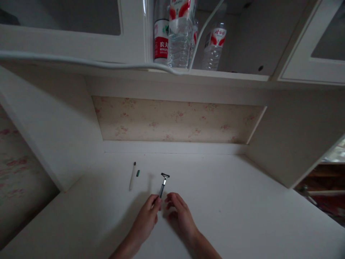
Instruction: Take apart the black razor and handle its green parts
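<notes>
My left hand is closed around the lower handle of a razor, whose head points up and away from me. Just right of the handle, my right hand is held with curled fingers apart and nothing visible in them. Left of the razor, a white toothbrush with a dark head lies on the white tabletop. Beside the toothbrush is a small dark green piece, too small to make out fully.
Overhead, an open cabinet shelf holds several plastic bottles. A white cable droops along its front edge. White side panels flank the tabletop, and flowered wallpaper shows at the back.
</notes>
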